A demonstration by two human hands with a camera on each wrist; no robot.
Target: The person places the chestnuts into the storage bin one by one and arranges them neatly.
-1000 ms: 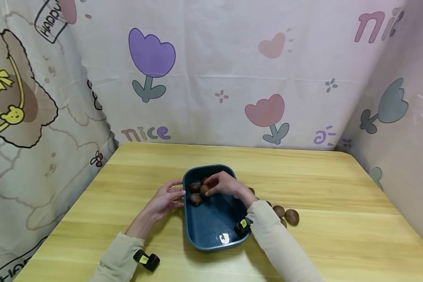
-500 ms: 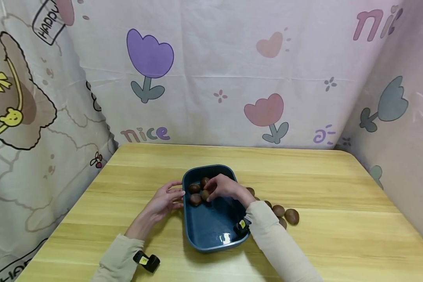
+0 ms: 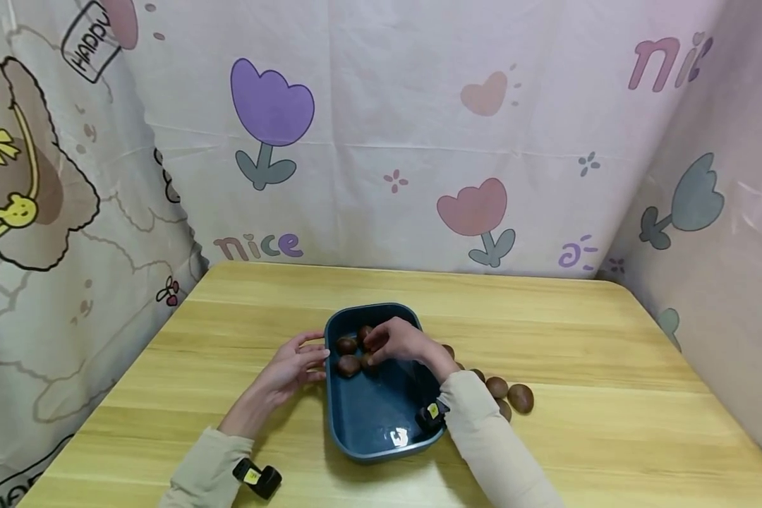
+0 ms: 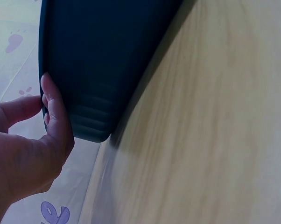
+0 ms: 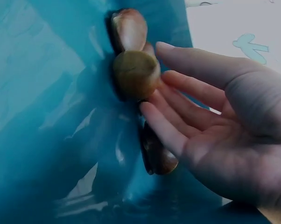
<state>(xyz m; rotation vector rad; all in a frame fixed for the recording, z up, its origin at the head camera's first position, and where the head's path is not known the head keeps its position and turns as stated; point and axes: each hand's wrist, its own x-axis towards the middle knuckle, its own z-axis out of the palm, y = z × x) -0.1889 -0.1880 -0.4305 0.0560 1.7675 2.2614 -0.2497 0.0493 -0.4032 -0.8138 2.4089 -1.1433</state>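
Note:
A dark blue-green plastic box [image 3: 381, 423] stands on the table, holding several glossy brown chestnuts [image 3: 348, 365] in its far left part. My left hand [image 3: 294, 367] touches the box's left side. In the left wrist view its fingertips [image 4: 48, 84] rest at the rim and outer wall. My right hand [image 3: 398, 342] reaches inside the box over the chestnuts. The right wrist view has one chestnut [image 5: 135, 74] by the tips of its loosely spread fingers, the thumb tip apart from it. Another chestnut [image 5: 159, 154] lies below the fingers.
Outside the box on the right, several more chestnuts [image 3: 521, 398] lie on the wooden table [image 3: 228, 310], partly behind my right forearm. A printed curtain [image 3: 368, 85] hangs behind and on both sides. Each wrist wears a small black camera [image 3: 258, 478].
My right hand has moved slightly toward the near side of the box. The chestnut at its fingertips has shifted the same way, beside the others. The left hand keeps its place at the box.

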